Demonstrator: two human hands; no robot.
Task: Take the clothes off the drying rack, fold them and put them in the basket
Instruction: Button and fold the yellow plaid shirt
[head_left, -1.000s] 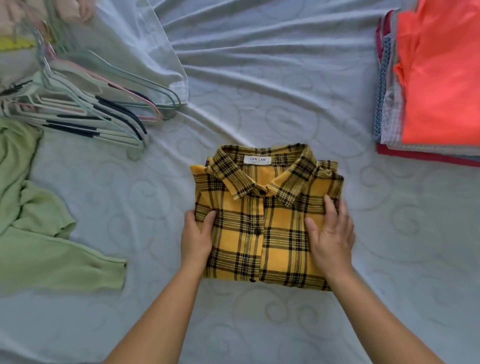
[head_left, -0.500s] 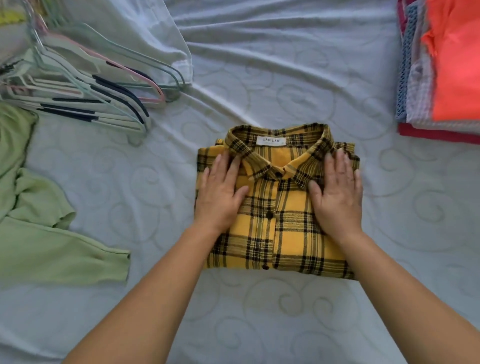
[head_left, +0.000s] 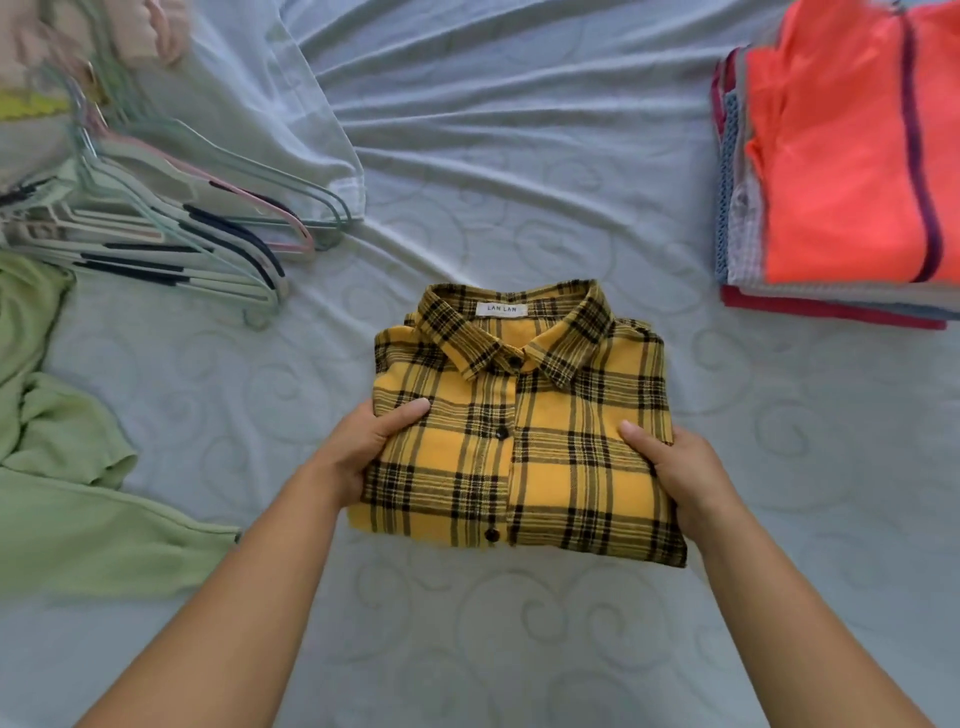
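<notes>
Yellow-and-black plaid shirt (head_left: 524, 431)

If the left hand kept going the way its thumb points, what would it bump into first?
The left hand grips the yellow plaid shirt at its edge, thumb lying on the front. Going straight on, it would probably slide up across that front and meet the collar first.

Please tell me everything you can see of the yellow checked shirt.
The yellow checked shirt looks like soft flannel, yellow with black checks. It is folded into a neat rectangle, front up, buttoned with dark buttons, collar away from the person, a white label inside it. It lies on the pale sheet. The left hand and the right hand grip its side edges, thumbs on top.
</notes>
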